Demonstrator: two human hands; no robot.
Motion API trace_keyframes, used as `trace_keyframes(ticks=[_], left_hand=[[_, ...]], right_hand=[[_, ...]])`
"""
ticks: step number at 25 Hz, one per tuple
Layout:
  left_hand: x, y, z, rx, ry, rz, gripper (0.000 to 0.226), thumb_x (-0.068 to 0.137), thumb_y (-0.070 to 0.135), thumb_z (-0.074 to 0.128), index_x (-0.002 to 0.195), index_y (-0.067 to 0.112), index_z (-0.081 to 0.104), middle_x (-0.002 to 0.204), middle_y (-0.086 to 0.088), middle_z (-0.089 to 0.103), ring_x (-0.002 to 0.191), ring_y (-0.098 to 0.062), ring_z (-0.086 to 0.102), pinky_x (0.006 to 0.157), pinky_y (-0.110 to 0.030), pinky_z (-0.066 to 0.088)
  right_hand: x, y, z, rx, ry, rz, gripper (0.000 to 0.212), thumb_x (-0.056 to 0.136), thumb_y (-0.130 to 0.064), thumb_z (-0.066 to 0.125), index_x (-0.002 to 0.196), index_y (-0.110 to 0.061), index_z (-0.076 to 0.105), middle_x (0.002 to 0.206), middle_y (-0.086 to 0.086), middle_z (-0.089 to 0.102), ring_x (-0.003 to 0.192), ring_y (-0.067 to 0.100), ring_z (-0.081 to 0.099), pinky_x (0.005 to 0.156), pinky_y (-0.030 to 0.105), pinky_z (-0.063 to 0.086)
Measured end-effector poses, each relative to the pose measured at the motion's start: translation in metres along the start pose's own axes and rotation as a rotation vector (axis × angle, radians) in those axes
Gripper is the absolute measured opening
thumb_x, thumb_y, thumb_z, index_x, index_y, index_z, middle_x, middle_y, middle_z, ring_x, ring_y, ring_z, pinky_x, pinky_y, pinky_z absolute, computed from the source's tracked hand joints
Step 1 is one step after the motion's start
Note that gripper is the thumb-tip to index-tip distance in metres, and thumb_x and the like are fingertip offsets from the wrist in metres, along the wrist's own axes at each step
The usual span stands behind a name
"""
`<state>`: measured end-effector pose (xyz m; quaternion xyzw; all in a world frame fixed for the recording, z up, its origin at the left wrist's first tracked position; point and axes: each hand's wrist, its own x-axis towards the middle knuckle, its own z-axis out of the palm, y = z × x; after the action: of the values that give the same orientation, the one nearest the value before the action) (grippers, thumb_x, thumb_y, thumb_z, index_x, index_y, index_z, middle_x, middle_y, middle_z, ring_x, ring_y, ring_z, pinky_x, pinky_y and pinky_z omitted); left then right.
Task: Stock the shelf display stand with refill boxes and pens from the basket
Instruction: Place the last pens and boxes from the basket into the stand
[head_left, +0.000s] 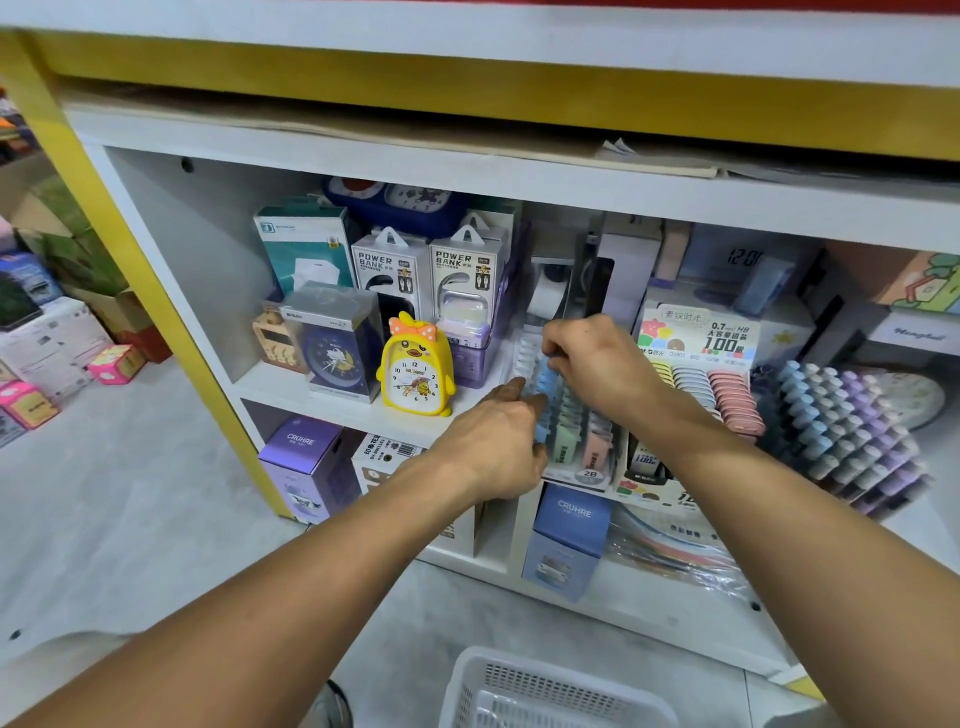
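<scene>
Head view: both hands work at the display stand (576, 470), a tiered clear rack on the white shelf (358, 410). The left hand (501, 441) sits at the stand's left edge, fingers curled onto a row of blue refill boxes (545, 387) in the stand's leftmost column. The right hand (592, 358) is over the stand's upper rows, fingers bent down and pinching the top of that same blue row; how firmly either hand grips is hard to judge, since the fingertips are hidden. Green and pink boxes fill the stand's other columns. A yellow duck clock (415, 366) stands left of the stand. The white basket (550, 691) lies on the floor well below the stand.
</scene>
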<state>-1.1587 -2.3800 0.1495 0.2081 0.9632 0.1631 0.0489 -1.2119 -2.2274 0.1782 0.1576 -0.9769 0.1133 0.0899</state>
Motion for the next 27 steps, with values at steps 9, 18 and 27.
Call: trace_keyframes(ticks=[9,18,27], left_hand=[[0.004,0.005,-0.001,0.069,0.125,0.001,0.04,0.093,0.027,0.049,0.13,0.013,0.052,0.137,-0.011,0.048,0.132,-0.028,0.042,0.101,-0.04,0.043],[0.034,0.025,0.033,0.176,-0.056,0.018,0.063,0.1,0.054,0.012,0.157,0.029,0.001,0.166,0.004,-0.006,0.152,-0.021,-0.01,0.121,-0.046,-0.005],[0.035,0.042,0.022,0.081,0.025,-0.03,0.06,0.104,0.044,0.015,0.158,0.021,0.006,0.166,0.002,-0.002,0.152,-0.014,-0.006,0.12,-0.036,-0.006]], right_hand=[[-0.008,-0.001,-0.009,-0.107,-0.027,-0.014,0.037,0.088,-0.002,0.056,0.121,-0.015,0.069,0.123,0.005,0.065,0.108,0.03,0.062,0.089,0.038,0.053],[-0.07,0.039,-0.045,0.075,0.176,0.05,0.037,0.104,-0.027,0.042,0.134,-0.013,0.059,0.136,0.006,0.061,0.127,0.025,0.054,0.107,0.038,0.044],[-0.104,0.031,-0.025,-0.131,-0.26,0.263,0.073,0.104,-0.058,0.017,0.16,-0.016,-0.003,0.167,0.003,-0.014,0.154,0.02,-0.01,0.125,0.045,-0.002]])
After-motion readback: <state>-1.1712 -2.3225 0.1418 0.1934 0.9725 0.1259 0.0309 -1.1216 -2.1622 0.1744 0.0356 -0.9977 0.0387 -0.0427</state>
